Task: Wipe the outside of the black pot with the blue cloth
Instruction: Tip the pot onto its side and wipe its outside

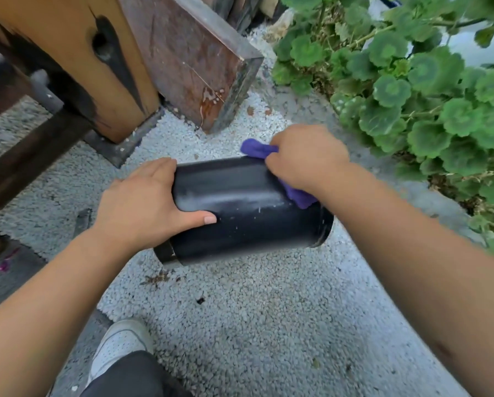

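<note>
The black pot [248, 210] is a tall cylinder held on its side above the gravel, its rim toward the right. My left hand [142, 204] grips its left end, thumb lying across the near side. My right hand [305, 159] presses the bunched blue cloth [257, 149] against the pot's upper right part. Cloth shows beyond the fingers and again below the wrist. Pale dusty streaks and specks mark the pot's near side.
White gravel [240, 310] covers the ground. A wooden post [76, 61] and a rusty metal block [194, 64] stand at the back left. Green leafy plants [411, 90] crowd the right. My white shoe [119, 345] and dark trouser leg are at the bottom.
</note>
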Demonstrator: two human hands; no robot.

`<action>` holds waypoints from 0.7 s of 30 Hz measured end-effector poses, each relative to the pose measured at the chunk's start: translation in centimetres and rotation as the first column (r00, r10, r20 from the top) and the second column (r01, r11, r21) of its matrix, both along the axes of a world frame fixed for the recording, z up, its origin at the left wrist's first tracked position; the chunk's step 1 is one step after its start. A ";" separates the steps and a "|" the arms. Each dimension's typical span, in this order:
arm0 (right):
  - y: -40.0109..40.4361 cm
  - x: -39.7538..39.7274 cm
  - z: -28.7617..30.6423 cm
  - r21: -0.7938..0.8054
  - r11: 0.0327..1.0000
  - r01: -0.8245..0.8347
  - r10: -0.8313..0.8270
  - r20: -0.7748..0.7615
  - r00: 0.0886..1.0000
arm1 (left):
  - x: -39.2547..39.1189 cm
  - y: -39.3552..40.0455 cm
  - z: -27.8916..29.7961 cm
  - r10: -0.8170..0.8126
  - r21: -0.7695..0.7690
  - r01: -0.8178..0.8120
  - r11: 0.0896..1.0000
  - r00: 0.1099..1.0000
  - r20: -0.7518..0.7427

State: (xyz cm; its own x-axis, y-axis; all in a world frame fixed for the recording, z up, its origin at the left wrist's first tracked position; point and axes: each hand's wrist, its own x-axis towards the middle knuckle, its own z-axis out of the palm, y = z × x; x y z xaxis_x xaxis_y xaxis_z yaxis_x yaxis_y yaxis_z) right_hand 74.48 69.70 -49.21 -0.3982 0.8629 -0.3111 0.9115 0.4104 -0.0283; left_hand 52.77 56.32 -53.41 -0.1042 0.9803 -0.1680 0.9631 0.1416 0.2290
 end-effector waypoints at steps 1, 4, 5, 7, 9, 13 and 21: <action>0.4 1.6 0.2 0.022 1.000 -0.007 0.007 0.024 1.000 | 0.0 0.0 0.0 -0.004 0.005 0.004 1.000 1.000 -0.007; 1.2 5.8 1.8 0.004 0.994 0.113 -0.112 0.144 0.983 | 0.0 -0.2 0.0 -0.027 0.002 0.027 1.000 0.999 -0.028; 1.4 6.8 2.4 -0.011 0.989 0.149 -0.143 0.226 0.964 | -0.1 -0.2 0.0 -0.034 0.004 0.035 0.999 0.999 -0.033; 1.4 8.7 3.5 -0.031 0.979 0.204 -0.181 0.344 0.921 | 0.0 -0.2 0.0 -0.042 0.008 0.042 0.999 0.999 -0.025; 1.2 9.6 4.5 -0.020 0.969 0.246 -0.227 0.326 0.918 | 0.0 -0.1 0.1 -0.036 0.004 0.036 0.999 0.999 -0.007; 0.4 8.5 5.1 0.174 0.974 0.144 -0.163 0.099 0.982 | -0.3 -0.1 0.0 -0.045 0.031 0.045 0.999 0.999 0.006; -9.2 -3.4 0.9 0.309 0.917 -0.253 0.297 -0.107 0.949 | 0.2 0.2 0.6 -0.044 0.047 0.036 0.998 0.983 0.176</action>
